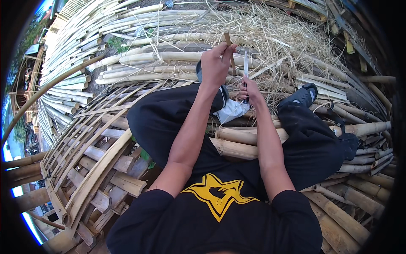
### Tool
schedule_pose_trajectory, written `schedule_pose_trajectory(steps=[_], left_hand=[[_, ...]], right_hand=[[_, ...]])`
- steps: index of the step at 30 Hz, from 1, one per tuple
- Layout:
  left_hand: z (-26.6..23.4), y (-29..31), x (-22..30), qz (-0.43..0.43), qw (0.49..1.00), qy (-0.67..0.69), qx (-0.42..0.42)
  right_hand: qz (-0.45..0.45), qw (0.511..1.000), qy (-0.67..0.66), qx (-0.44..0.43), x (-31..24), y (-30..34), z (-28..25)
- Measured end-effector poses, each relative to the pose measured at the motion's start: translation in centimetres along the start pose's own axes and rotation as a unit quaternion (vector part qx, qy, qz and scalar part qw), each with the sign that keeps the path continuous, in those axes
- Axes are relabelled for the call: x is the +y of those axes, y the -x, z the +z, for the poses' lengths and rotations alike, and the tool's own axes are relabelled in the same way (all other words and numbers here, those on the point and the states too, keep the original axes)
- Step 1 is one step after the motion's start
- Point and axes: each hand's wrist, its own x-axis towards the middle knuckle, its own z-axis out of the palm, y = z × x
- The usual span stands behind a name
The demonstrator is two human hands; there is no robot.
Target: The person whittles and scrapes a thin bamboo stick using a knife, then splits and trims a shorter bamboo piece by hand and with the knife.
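Out in front of me, my left hand is raised, its fingers pinching a thin brown strip that looks like split bamboo. The strip sticks up above the fingertips, and its lower end hangs below them. Just to the right and lower, my right hand is closed round the dark handle of a knife. The blade points up and away from me, beside the strip and apparently apart from it. Beneath my hands lies a crumpled white bag or cloth, partly hidden by my leg and right hand.
Pale shavings are heaped ahead and to the right. Long bamboo poles lie across the ground in front, with more stacked at far left. A slatted bamboo frame stands at my left. Thick bamboo pieces lie between my bent legs.
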Motion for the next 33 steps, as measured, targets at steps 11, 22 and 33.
schedule_pose_trajectory(steps=[11,22,33], left_hand=[[-0.3,1.4,0.8,0.066,0.992,-0.105,-0.026],[-4.0,-2.1,6.7,0.064,0.992,-0.004,0.108],[-1.6,-0.5,0.9,-0.002,0.993,0.017,0.118]], right_hand=[[-0.192,0.96,0.068,0.193,-6.0,2.9,3.1],[-0.22,0.949,0.012,0.226,-8.7,4.2,3.5],[-0.261,0.907,0.193,0.267,-6.2,2.5,3.4]])
